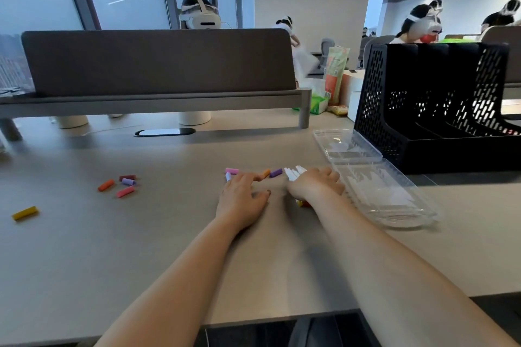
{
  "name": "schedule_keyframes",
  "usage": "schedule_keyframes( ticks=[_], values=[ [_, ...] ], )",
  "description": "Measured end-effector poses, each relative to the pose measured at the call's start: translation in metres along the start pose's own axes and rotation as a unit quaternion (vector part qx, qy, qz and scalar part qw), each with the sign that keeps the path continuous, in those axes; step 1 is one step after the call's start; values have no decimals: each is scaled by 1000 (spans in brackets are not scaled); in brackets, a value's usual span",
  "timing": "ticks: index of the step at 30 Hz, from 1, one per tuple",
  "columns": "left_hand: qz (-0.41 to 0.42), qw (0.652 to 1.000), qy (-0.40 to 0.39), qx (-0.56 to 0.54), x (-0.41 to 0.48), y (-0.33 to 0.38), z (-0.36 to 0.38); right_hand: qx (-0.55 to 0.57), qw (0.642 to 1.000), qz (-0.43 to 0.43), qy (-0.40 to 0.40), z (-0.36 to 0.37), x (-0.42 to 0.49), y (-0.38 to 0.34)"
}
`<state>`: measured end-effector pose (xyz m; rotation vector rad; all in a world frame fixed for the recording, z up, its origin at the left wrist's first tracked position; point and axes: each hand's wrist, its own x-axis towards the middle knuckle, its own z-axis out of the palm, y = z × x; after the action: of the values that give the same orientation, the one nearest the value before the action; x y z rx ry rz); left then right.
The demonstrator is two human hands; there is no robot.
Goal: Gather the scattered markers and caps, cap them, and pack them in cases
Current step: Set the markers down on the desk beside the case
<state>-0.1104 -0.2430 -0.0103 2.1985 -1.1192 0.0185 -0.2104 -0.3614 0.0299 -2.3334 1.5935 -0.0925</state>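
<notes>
Gathering step: right hand (315,186) fingers clamped on markers (293,173) just beside case (394,205), left hand (242,197) fingers apart, reaching caps (275,172); next move probably needs a matching cap pinched.

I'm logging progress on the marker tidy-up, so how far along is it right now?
Done: nothing packed; the clear case lies open, apparently empty. In hand: the right hand grips a bundle of markers, and the left hand rests by nearby caps. Left: capping, collecting the far caps, packing.
</notes>
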Motion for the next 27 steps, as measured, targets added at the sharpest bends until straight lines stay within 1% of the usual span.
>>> schedule_keyframes(
  ticks=[6,16,24,27],
  values=[
    [-15,1000,-3,-13,3,-3,1,-41,999,2,6,2,2,-2],
    [-22,999,7,-22,4,-6,2,-54,998,13,4,11,8,-11],
    [-34,998,12,-51,6,-8,0,-46,999,-5,-9,9,8,-13],
    [-45,997,13,-55,8,-9,-3,-55,998,-21,2,9,7,-12]
  ],
)
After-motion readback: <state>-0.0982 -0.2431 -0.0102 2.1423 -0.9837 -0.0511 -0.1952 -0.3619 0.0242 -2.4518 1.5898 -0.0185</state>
